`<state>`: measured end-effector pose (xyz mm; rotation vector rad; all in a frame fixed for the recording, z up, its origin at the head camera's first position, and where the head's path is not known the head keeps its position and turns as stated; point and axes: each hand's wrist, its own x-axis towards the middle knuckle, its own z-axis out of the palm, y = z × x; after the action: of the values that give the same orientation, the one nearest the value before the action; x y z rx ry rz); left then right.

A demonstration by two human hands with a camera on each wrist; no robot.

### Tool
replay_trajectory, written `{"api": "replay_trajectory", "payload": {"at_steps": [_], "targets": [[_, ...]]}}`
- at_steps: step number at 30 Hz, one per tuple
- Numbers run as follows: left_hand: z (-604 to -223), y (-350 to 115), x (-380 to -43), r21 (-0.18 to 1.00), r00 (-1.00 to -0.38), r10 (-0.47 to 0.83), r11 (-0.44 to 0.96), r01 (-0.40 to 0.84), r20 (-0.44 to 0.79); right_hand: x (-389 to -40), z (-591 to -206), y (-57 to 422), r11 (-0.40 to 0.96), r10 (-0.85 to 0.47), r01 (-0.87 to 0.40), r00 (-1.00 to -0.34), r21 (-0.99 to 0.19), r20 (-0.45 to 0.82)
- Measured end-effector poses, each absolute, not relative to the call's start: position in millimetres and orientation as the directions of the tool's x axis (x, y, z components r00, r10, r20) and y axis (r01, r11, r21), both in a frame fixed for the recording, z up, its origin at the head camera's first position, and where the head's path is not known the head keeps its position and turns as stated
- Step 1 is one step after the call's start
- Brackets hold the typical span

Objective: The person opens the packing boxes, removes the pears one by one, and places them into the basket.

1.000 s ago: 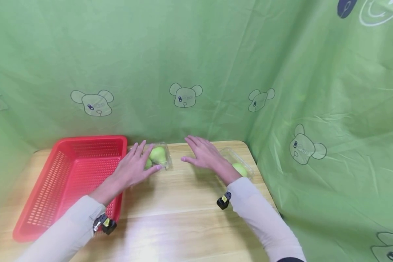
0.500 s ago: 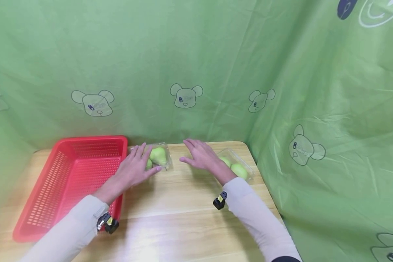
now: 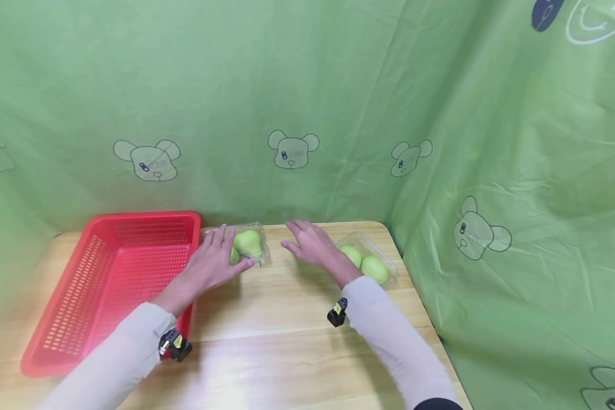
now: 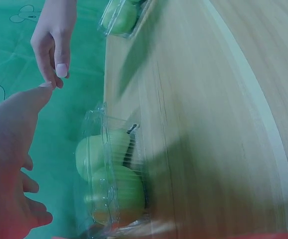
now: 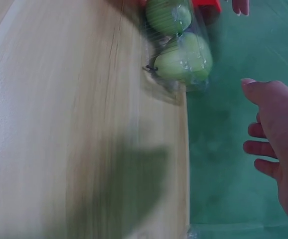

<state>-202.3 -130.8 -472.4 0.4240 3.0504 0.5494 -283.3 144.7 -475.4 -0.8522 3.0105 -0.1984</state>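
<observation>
My left hand [image 3: 212,263], fingers spread, hovers over a clear plastic box [image 3: 264,250] at the table's back edge, covering part of it in the head view. Inside are green pears [image 4: 118,194], two of which show in the left wrist view. My right hand [image 3: 311,244] hangs over the table right of that box, holding nothing, its fingers relaxed. A second clear box [image 3: 384,255] with green fruit [image 3: 374,269] stands at the back right, next to my right wrist. Neither hand grips anything.
A red plastic basket [image 3: 148,246] with perforated walls stands at the left, its right rim beside my left forearm. The wooden table [image 3: 266,353] ends at a green curtain [image 3: 225,91] behind and on the right. Black cameras [image 3: 337,312] sit on both wrists.
My right hand has drawn slightly toward me and left, exposing more of the right box's fruit. My left hand stays almost in place over its box; the left forearm has shifted slightly right.
</observation>
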Motion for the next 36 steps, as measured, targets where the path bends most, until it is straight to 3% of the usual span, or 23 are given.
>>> {"api": "replay_trajectory", "payload": {"at_steps": [22, 28, 36], "targets": [[-483.6, -127.5, -210.4, 0.403, -0.978, 0.195, 0.903, 0.148, -0.078, -292.1, -493.9, 132.1, 0.85, -0.515, -0.509, -0.857, -0.135, -0.009], [-484.4, -127.9, -211.2, 0.429, -0.984, 0.165, 0.895, 0.121, -0.067, -293.3, -496.5, 122.2, 0.848, -0.52, -0.511, -0.853, -0.141, -0.037], [-488.3, -127.1, -211.6, 0.341, -0.986, 0.164, 0.927, 0.157, 0.008, -292.9, -500.5, 113.4, 0.857, -0.506, -0.493, -0.861, -0.149, -0.061]]}}
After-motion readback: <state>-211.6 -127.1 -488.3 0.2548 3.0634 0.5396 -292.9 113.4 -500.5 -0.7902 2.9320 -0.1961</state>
